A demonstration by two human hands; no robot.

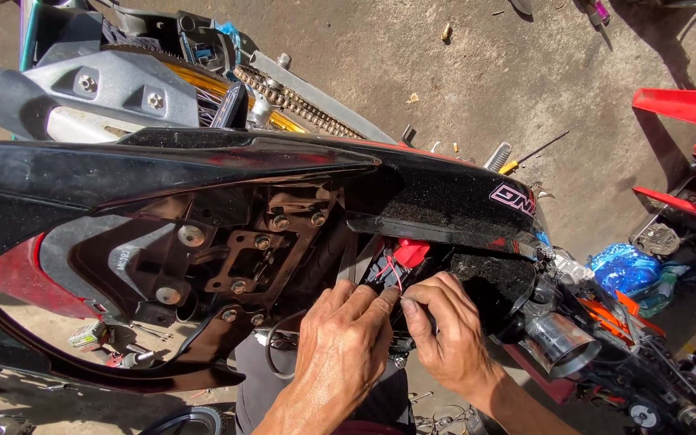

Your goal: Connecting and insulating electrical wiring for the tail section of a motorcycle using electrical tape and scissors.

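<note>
Just below the red connector (pixel 410 252), both hands are pinching closed on thin wires (pixel 394 278), left hand (pixel 340 350) beside right hand (pixel 445 330); these light, limp, fragile strands are probably best held near the plug.

Bare concrete floor (pixel 477 72) carries a screwdriver (pixel 532 155) and blue plastic bag (pixel 627 268).

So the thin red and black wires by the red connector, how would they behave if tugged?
The thin red and black wires look floppy and would probably bend easily. Being so thin, they seem fragile. The left hand and right hand pinch beside the red plastic connector, likely stiffer.
</note>
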